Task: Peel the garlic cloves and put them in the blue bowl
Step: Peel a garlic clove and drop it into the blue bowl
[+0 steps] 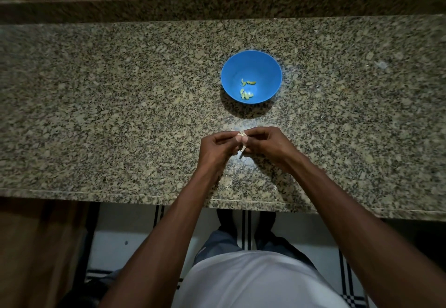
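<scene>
One long speckled granite worktop (120, 105) runs across the room from side to side, with a raised strip of the same stone along its far edge and brown wood behind that. A person in a white top stands at its near edge, both bare forearms reaching out over the stone.

One blue bowl (251, 77) sits upright on the worktop, a little beyond the hands and slightly to the right of centre. Inside it lie peeled cloves (247, 88), pale yellow-green, in two small clusters: about two toward the far side and about three toward the near side. They overlap, so five is my best count. Their long axes run in different directions, some roughly side to side, others slanted.

Two hands meet above the worktop, nearer than the bowl. The left hand (214, 148) and the right hand (270, 146) both have their fingers curled in, fingertips pinching one garlic clove (242, 134) between them. The clove is mostly hidden by the fingers, so I cannot tell which way its long axis points. A thin strip of pale skin (242, 151) hangs down from the pinch toward the person, curling at its lower end.

Below the worktop edge, one tiled white floor (135, 235) with dark stripes shows between the person's legs.
</scene>
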Demonstrator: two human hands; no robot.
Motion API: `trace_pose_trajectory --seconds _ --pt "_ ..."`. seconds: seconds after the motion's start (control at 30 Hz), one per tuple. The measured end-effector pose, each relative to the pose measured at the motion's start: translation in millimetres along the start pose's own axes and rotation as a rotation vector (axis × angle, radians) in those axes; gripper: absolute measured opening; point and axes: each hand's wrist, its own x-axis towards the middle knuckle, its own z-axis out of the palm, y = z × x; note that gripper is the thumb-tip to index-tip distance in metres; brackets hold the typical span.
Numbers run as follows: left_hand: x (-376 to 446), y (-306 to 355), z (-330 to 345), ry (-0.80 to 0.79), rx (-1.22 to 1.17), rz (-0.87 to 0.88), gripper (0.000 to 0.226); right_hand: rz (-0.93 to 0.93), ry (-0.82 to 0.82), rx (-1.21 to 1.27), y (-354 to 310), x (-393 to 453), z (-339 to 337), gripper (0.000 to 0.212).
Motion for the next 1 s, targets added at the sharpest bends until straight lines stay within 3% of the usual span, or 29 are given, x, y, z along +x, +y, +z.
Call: trace_pose_trajectory --seconds 0.17,0.4,0.6,0.77,0.9,1.0 --pt "-4 9 6 0.048 0.096 0.088 0.013 -0.014 0.074 -0.007 0 4 4 0.03" --pt "1 15 7 0.067 0.152 0.077 0.016 -0.006 0.131 -0.065 0 6 9 0.035" --pt "12 8 -7 0.083 0.245 0.027 0.012 -0.014 0.189 -0.225 2 15 7 0.016" --pt "1 9 -21 0.012 0.045 0.005 0.019 -0.175 0.17 -0.525 -6 17 5 0.01" --pt "-7 6 -24 0.019 -0.085 -0.019 0.022 -0.278 0.138 -0.79 -13 25 10 0.022" --pt "-12 2 -23 0.028 -0.157 -0.014 0.022 -0.364 0.222 -0.8 -18 14 13 0.025"
